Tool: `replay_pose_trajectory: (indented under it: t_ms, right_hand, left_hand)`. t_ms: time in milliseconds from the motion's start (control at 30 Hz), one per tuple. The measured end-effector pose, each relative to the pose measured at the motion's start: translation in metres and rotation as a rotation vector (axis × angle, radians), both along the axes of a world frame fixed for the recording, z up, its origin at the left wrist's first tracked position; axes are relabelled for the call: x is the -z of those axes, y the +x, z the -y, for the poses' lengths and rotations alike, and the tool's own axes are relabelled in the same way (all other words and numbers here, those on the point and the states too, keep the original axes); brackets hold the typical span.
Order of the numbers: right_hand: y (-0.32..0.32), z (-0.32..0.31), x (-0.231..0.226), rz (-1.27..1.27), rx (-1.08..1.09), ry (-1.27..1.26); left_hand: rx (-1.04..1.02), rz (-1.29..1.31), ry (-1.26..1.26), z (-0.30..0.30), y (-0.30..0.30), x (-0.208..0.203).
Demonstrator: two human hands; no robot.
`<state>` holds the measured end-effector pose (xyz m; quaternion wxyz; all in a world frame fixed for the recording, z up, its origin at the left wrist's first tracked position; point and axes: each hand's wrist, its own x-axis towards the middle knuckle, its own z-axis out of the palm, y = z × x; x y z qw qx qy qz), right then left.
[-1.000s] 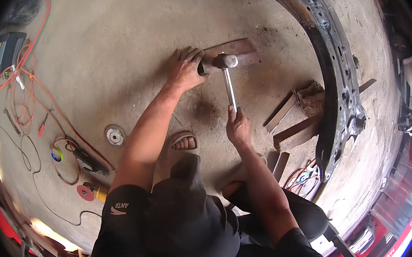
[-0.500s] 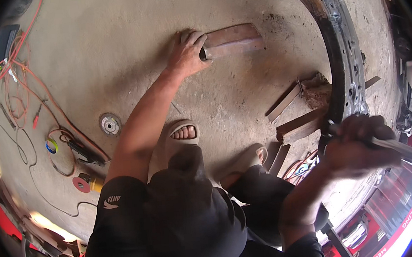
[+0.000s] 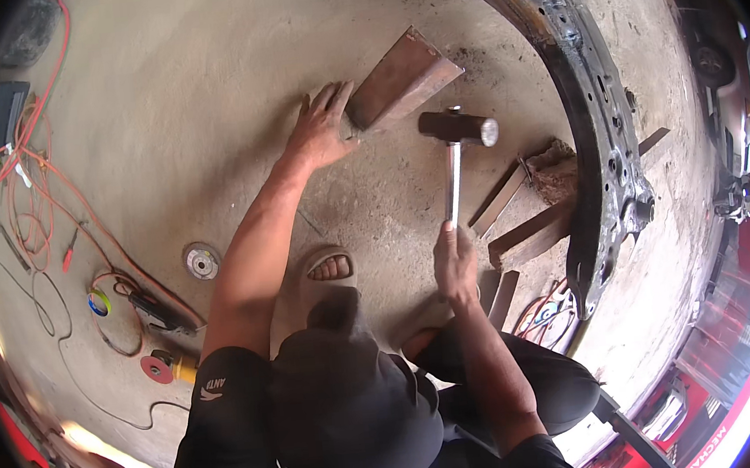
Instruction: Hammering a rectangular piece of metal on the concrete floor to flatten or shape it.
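Observation:
A rusty brown bent metal piece [image 3: 404, 78], shaped like a length of channel, sits on the concrete floor, angled up to the right. My left hand [image 3: 321, 132] is at its near left end, fingers spread and not wrapped round it; whether the fingertips touch the metal I cannot tell. In my right hand [image 3: 456, 258] is the pale handle of a sledgehammer [image 3: 455, 127], gripped low down. The dark hammer head is just right of the metal piece and apart from it in the picture.
A long curved black metal frame [image 3: 584, 100] lies to the right, with rusty offcuts [image 3: 531, 234] beside it. On the left are an angle grinder [image 3: 168, 368], a cutting disc [image 3: 202, 261], orange cords [image 3: 91, 201] and a red-handled screwdriver [image 3: 68, 258]. My sandalled foot [image 3: 331, 267] is close in.
The sledgehammer has swung in from the right, its head now over the floor beside the metal piece. That piece has turned and tilted, and my left hand's grip has loosened from its end.

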<state>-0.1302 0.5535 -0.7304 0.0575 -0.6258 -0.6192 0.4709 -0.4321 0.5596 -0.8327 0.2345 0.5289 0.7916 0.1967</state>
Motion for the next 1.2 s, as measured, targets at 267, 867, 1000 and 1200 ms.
replay_pose_trajectory:
  t_ms: [267,867,1000,1200]
  right_hand:
    - [0.007,-0.034,-0.031,-0.214,0.201,0.094]
    - [-0.018,-0.03,-0.015,-0.218,0.194,0.121]
    - [-0.048,-0.06,-0.103,-0.44,0.338,0.288]
    - [-0.032,-0.088,-0.035,-0.219,-0.034,0.946]
  left_hand:
    - [-0.101,-0.184,-0.088,-0.057,0.047,-0.004]
    - [0.126,-0.095,-0.007,-0.069,0.002,0.029]
    - [0.079,-0.087,-0.004,-0.053,-0.014,0.037]
    - [0.036,-0.117,0.097,-0.05,-0.007,0.046]
